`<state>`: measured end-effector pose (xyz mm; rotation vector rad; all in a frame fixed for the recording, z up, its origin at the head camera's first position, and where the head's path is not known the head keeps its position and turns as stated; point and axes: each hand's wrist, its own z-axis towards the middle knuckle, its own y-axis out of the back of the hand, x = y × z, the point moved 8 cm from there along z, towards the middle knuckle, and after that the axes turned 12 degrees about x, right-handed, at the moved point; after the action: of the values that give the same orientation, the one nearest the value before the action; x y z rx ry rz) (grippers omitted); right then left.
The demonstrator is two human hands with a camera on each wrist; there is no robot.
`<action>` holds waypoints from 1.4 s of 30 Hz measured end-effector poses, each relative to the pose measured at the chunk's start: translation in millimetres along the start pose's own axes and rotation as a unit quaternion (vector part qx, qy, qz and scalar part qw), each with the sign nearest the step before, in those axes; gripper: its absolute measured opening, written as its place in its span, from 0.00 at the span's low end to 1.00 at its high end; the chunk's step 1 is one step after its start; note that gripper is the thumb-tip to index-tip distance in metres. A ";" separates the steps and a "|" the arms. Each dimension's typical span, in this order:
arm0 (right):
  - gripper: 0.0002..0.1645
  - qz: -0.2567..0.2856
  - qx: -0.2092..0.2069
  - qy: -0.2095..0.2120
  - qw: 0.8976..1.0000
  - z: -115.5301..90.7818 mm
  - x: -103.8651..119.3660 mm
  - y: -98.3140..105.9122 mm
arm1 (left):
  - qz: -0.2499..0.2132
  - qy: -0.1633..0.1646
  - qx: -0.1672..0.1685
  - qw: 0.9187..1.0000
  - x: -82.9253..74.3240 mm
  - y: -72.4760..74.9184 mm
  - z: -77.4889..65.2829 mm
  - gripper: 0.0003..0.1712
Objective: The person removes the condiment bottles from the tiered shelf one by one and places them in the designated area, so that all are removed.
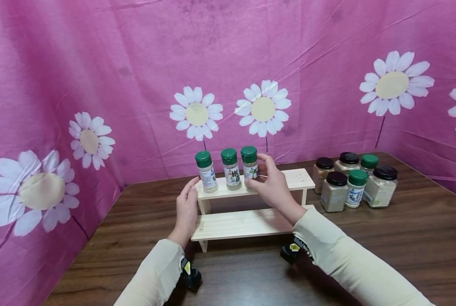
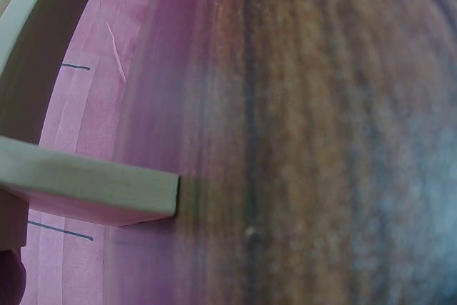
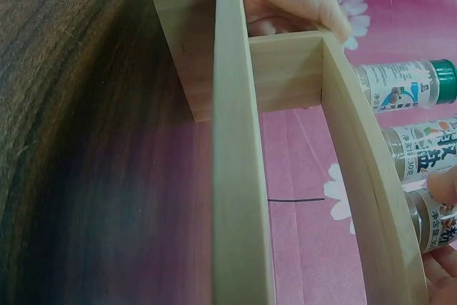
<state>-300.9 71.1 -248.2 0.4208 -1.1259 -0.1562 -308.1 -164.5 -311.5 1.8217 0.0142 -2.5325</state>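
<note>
Two green-capped shakers (image 1: 233,175) are standing on the upper tier (image 1: 294,179) of the wooden rack (image 1: 243,223); near the rack's middle, the right hand (image 1: 271,185) is pinching a third shaker (image 1: 250,165). The left hand (image 1: 186,207) is touching the rack's left end, its grip unclear. Bumping leftward could be toppling a neighbour.

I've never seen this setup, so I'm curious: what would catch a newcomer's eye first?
Probably the large white daisies on the bright pink cloth behind the table. Next come three green-capped jars along the upper shelf of the wooden rack, the right hand's fingers around the rightmost jar. To the rack's right, six more jars stand clustered.
</note>
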 end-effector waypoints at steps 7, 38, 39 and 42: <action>0.40 -0.005 -0.006 -0.010 1.000 -0.9 1.7 0.1 | -0.007 0.001 -0.001 1.000 1.3 0.5 1.0 0.22; 0.39 -0.006 -0.122 0.077 0.990 -24.0 12.5 35.8 | -0.003 -0.005 0.004 1.000 2.2 0.6 1.2 0.21; 0.39 -0.008 -0.129 0.084 0.988 -26.0 13.3 38.3 | -0.003 -0.004 0.004 1.000 2.3 0.6 1.1 0.21; 0.39 -0.011 -0.146 0.108 0.983 -31.7 14.7 45.9 | -0.005 -0.004 0.005 1.000 1.8 0.1 0.7 0.21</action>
<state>-270.1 115.9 -228.8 0.1823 -0.8691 -0.2840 -309.4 -164.7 -313.0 1.8193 0.0099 -2.5523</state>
